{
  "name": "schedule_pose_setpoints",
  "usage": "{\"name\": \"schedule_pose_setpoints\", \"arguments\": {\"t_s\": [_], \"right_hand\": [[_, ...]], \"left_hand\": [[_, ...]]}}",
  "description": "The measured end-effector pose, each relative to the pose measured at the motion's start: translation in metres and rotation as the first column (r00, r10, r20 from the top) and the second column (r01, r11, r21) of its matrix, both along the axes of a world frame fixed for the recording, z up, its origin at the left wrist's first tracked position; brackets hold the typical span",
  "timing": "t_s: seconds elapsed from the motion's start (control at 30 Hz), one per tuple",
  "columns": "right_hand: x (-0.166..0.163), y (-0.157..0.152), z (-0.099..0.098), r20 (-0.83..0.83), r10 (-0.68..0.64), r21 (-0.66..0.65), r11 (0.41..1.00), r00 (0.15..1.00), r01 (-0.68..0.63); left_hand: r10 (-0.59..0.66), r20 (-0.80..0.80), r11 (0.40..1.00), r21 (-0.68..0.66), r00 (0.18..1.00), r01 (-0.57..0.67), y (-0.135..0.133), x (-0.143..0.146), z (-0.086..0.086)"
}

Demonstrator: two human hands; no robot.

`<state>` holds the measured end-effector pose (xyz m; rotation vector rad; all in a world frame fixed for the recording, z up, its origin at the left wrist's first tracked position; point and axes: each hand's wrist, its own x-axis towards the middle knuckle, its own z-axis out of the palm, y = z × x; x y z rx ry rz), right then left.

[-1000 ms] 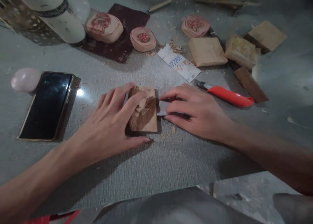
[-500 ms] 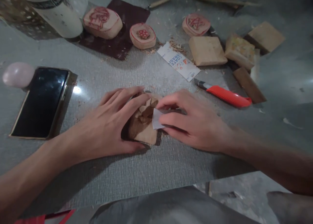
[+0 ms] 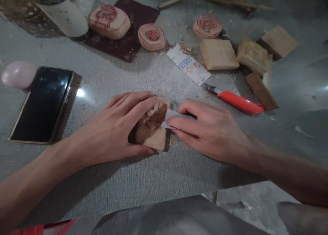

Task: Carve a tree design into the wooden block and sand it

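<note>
A small carved wooden block (image 3: 153, 130) lies on the grey textured table (image 3: 153, 180) in the middle. My left hand (image 3: 120, 129) lies over its left side, fingers pressed on its top and thumb along its near edge. My right hand (image 3: 207, 130) is just to the right of the block. Its fingers pinch a small folded piece of white-backed sandpaper (image 3: 170, 118) whose tip touches the block's carved right edge.
A dark phone (image 3: 42, 103) and a pale pink ball (image 3: 17, 74) lie at left. An orange utility knife (image 3: 234, 100) and a printed paper strip (image 3: 188, 64) sit behind my right hand. Carved red-marked wood pieces (image 3: 151, 36), plain blocks (image 3: 217, 53), dark sandpaper (image 3: 130, 29) and a white bottle (image 3: 64, 12) are at the back.
My right hand brought the sandpaper up against the block's right edge and shifted slightly back and right. The block is now tilted a little under my left hand.
</note>
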<state>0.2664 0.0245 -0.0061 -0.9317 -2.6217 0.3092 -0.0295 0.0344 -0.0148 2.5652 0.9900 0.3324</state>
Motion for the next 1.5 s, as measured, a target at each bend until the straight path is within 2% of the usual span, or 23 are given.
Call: {"name": "schedule_pose_setpoints", "arguments": {"t_s": [0.13,0.23,0.4,0.53,0.6,0.73,0.9,1.03,1.2,1.33,1.43,1.5], "right_hand": [[-0.009,-0.009,0.002,0.001,0.057,0.036,0.998,0.998,-0.057],[-0.017,-0.013,0.004,-0.003,0.132,0.076,0.988,0.991,-0.131],[-0.016,-0.003,0.002,0.010,0.061,0.175,0.983,0.998,-0.062],[-0.014,0.000,0.001,-0.007,0.223,0.177,0.960,0.975,-0.219],[-0.014,0.002,0.001,-0.002,0.263,0.185,0.948,0.965,-0.259],[-0.011,0.009,0.001,0.008,0.205,0.202,0.958,0.979,-0.202],[-0.011,0.010,0.002,0.008,0.261,0.183,0.949,0.965,-0.258],[-0.011,0.010,0.001,-0.001,0.194,0.192,0.963,0.981,-0.190],[-0.013,0.008,-0.001,-0.039,0.275,0.169,0.949,0.961,-0.265],[-0.013,0.008,0.002,-0.001,0.195,0.187,0.963,0.981,-0.192],[-0.013,0.008,0.003,-0.018,0.253,0.177,0.953,0.967,-0.246],[-0.014,0.008,0.003,-0.011,0.238,0.185,0.955,0.971,-0.232]], "left_hand": [[-0.017,0.013,0.999,0.029,1.000,0.016,-0.001,0.001,0.000],[-0.017,0.012,1.000,-0.001,1.000,0.017,-0.002,0.002,0.003],[0.001,0.003,1.000,-0.020,1.000,0.000,-0.002,0.004,0.009],[-0.004,-0.025,1.000,-0.023,1.000,0.004,-0.002,0.004,0.009],[-0.023,-0.006,1.000,-0.012,1.000,0.023,-0.001,0.004,0.009],[-0.021,-0.008,1.000,0.017,1.000,0.021,0.000,0.003,0.008],[-0.048,-0.049,0.999,0.006,0.998,0.048,0.000,0.002,0.009],[-0.062,-0.016,0.998,0.020,0.998,0.062,0.001,0.001,0.006],[-0.065,-0.040,0.997,-0.040,0.997,0.063,0.004,0.002,0.009],[-0.072,-0.051,0.996,-0.053,0.996,0.070,0.004,0.002,0.011],[-0.065,-0.032,0.997,-0.052,0.997,0.063,0.005,0.002,0.010],[-0.077,-0.033,0.996,-0.038,0.996,0.076,0.005,0.001,0.009]]}}
